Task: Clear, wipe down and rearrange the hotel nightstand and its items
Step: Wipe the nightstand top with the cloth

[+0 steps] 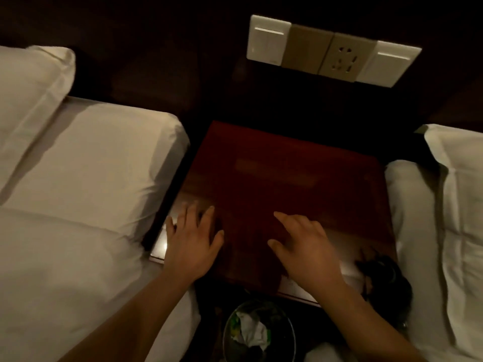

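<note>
A large dark red folder or mat lies flat on the nightstand, covering most of its glossy top. My left hand rests on the folder's near left corner with its fingers spread and straight. My right hand lies flat on the folder's near edge, fingers also straight. A dark tangled item, perhaps a cord or a phone handset, sits at the nightstand's near right corner, too dim to identify.
White beds flank the nightstand, one on the left with a pillow, one on the right. A wall panel with switches and a socket hangs behind. A waste bin with crumpled paper stands below the front edge.
</note>
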The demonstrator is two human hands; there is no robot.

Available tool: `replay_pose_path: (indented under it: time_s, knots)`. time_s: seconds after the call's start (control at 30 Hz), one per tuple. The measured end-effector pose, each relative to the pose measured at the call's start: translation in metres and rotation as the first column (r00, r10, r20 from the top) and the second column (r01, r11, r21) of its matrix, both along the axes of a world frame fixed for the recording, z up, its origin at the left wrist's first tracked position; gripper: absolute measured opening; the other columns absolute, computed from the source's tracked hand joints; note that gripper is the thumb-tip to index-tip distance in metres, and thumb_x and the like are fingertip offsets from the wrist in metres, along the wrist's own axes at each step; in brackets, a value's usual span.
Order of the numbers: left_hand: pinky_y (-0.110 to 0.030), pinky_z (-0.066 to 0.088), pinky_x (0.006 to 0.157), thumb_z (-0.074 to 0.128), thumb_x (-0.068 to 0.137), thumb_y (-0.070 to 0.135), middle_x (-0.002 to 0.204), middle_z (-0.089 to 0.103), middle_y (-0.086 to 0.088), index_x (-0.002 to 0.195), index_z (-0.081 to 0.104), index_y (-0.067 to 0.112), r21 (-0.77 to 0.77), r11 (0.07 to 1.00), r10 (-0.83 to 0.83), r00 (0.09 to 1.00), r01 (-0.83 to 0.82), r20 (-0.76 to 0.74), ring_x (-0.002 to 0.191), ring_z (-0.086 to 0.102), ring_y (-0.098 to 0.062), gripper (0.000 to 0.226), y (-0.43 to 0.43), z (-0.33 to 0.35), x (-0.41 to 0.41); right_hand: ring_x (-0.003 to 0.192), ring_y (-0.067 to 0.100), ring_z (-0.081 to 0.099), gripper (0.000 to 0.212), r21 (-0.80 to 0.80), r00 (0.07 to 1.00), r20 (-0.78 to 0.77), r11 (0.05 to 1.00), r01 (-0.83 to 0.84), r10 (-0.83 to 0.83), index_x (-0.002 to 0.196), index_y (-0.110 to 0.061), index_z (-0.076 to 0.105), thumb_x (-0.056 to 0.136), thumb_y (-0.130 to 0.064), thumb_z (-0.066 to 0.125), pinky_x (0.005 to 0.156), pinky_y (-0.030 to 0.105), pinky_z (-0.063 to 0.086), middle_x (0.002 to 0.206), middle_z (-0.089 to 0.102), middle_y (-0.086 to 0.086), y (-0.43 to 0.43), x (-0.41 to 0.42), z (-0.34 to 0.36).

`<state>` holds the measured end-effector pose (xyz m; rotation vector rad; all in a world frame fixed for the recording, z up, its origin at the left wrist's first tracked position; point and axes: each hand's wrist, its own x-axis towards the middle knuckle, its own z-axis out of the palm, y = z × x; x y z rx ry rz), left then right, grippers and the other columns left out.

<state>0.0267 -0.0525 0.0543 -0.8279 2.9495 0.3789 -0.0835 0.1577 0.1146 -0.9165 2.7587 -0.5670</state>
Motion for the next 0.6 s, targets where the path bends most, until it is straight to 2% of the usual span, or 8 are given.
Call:
replay_pose_path:
  time_s: [0.13,0.2,0.27,0.33,0.4,0.47,0.53,0.6]
  knots:
    - [-0.069,0.018,0.112,0.023,0.093,0.061,0.161,0.028,-0.014,0.152,0.036,0.031,-0.055,0.998,0.012,0.996,-0.008,0.086,0.150,0.018,-0.039,0.067,-0.005,-0.026,-0.007,0.114,0.020,0.044,0.051,-0.042,0.976,-0.166,0.990,0.133,-0.138,0.133,-0.026,0.055,0.086,-0.039,0.068,0.090,0.038,0.043,0.127,0.061,0.002,0.069,-0.016,-0.006]
    - [-0.070,0.015,0.113,0.021,0.094,0.062,0.162,0.025,-0.015,0.154,0.032,0.032,-0.079,0.997,0.015,0.996,-0.008,0.090,0.150,0.016,-0.040,0.068,-0.005,-0.037,-0.007,0.121,0.025,0.043,0.049,0.049,0.940,-0.235,0.963,0.265,-0.247,0.134,-0.029,0.053,0.089,-0.049,0.060,0.099,0.045,0.040,0.137,0.054,0.007,0.115,-0.022,-0.016]
    - [-0.071,0.015,0.112,0.025,0.095,0.060,0.161,0.027,-0.018,0.153,0.034,0.029,-0.117,0.993,0.005,0.997,0.004,0.075,0.148,0.019,-0.042,0.066,-0.004,-0.044,-0.006,0.133,0.033,0.037,0.062,0.204,0.916,-0.129,0.894,0.400,-0.380,0.143,-0.038,0.042,0.086,-0.062,0.048,0.107,0.049,0.034,0.151,0.038,0.008,0.152,-0.021,-0.032]
    - [-0.070,0.016,0.111,0.029,0.095,0.057,0.159,0.029,-0.019,0.152,0.036,0.027,-0.142,0.990,-0.004,0.998,0.012,0.057,0.147,0.021,-0.042,0.065,-0.003,-0.046,-0.006,0.139,0.035,0.030,0.070,0.295,0.899,-0.011,0.858,0.421,-0.437,0.147,-0.039,0.034,0.083,-0.060,0.050,0.111,0.050,0.031,0.160,0.021,0.006,0.173,-0.010,-0.053]
    - [-0.070,0.017,0.111,0.028,0.095,0.056,0.159,0.030,-0.018,0.151,0.037,0.027,-0.151,0.989,-0.001,0.999,0.007,0.040,0.147,0.021,-0.042,0.064,-0.002,-0.046,-0.004,0.132,0.041,0.036,0.063,0.240,0.912,-0.015,0.885,0.400,-0.409,0.145,-0.028,0.043,0.087,-0.039,0.066,0.105,0.053,0.037,0.160,0.021,0.008,0.178,0.008,-0.071]
    - [-0.069,0.017,0.111,0.028,0.094,0.056,0.158,0.031,-0.018,0.150,0.040,0.026,-0.156,0.988,0.002,1.000,0.002,0.023,0.147,0.022,-0.041,0.064,-0.002,-0.045,-0.004,0.118,0.044,0.050,0.056,0.134,0.942,-0.138,0.936,0.324,-0.307,0.137,-0.016,0.055,0.083,-0.019,0.072,0.097,0.052,0.042,0.152,0.039,0.014,0.176,0.029,-0.087]
    - [-0.068,0.016,0.112,0.028,0.094,0.056,0.158,0.031,-0.017,0.149,0.040,0.026,-0.153,0.988,0.011,1.000,-0.008,0.018,0.147,0.022,-0.041,0.064,-0.002,-0.045,-0.004,0.112,0.039,0.054,0.050,0.106,0.950,-0.241,0.968,0.228,-0.197,0.134,-0.014,0.057,0.085,-0.022,0.062,0.098,0.046,0.040,0.145,0.050,0.012,0.171,0.046,-0.099]
    - [-0.066,0.015,0.113,0.027,0.094,0.057,0.159,0.030,-0.015,0.150,0.039,0.028,-0.148,0.989,0.022,1.000,-0.020,0.010,0.148,0.021,-0.039,0.064,-0.001,-0.046,-0.003,0.108,0.036,0.056,0.046,0.086,0.957,-0.240,0.979,0.186,-0.161,0.132,-0.014,0.060,0.090,-0.028,0.047,0.096,0.041,0.039,0.141,0.054,0.007,0.172,0.043,-0.104]
